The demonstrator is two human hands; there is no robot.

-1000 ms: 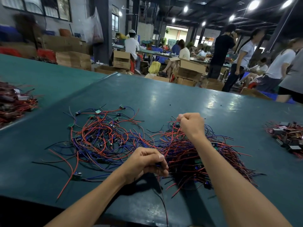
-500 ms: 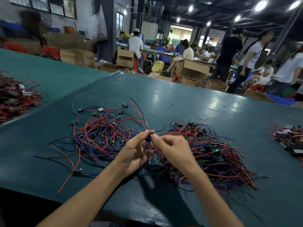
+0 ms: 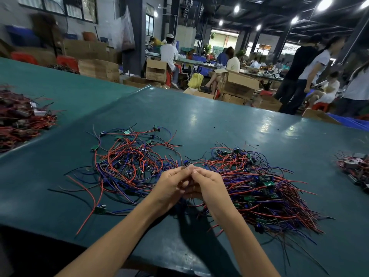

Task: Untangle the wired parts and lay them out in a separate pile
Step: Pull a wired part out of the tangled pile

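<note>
Head view is showing both hands meeting at the centre of the frame, low over the green desk (image 3: 219, 120). The left hand (image 3: 169, 186) and the right hand (image 3: 209, 184) are touching at the tips, and their fingers (image 3: 185, 168) are pressing together in a pinch on one wired part (image 3: 187, 162), a small dark-blue component with thin leads trailing from it. The backs of the hands are hiding how the lower fingers are curling, so I cannot tell that.

The part is sitting between two heaps. Right of centre a dense tangled pile (image 3: 265, 192) of red and blue wires and little green boards is lying. Left of centre a looser spread pile (image 3: 127, 162) is lying, which is looking like the laid-out one. Whether the part's leads are free of the tangle I cannot tell.

The part is probably going to feel very light, with limp, springy leads that are likely to snag on their neighbours. The joints where the wires are meeting the component are looking fragile. Holding the component body, not a wire end, seems the safer grip.

Further wire heaps (image 3: 20, 120) are lying at the left and right edges of the frame. People (image 3: 169, 52) are working among cardboard boxes (image 3: 237, 82) across the upper part.
</note>
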